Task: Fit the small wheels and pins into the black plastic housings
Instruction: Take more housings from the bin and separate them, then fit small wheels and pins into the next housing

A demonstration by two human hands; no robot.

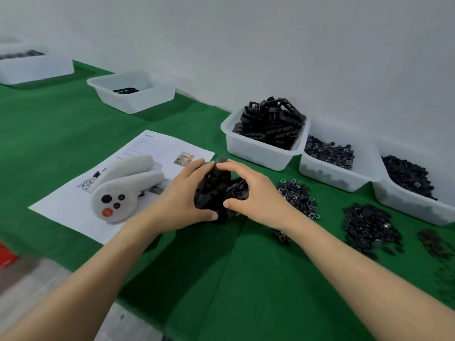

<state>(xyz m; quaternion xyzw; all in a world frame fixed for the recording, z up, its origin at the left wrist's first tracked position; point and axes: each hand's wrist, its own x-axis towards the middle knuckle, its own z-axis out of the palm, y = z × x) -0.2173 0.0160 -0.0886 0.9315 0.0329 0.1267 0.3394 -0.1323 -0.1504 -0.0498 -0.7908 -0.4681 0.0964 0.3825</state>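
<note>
Left hand (181, 201) and right hand (251, 193) curl round a clutch of housings (215, 193) at mid-frame on the cloth (73, 134); I judge them light, stiff and slick, best gripped by their outer edges.

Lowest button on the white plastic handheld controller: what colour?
Orange-red round button on white plastic controller; head view.

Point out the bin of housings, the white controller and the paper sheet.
bin of housings (258, 152): head view, front wall.
white controller (128, 205): head view, button face.
paper sheet (70, 210): head view, bare lower-left part.
</note>
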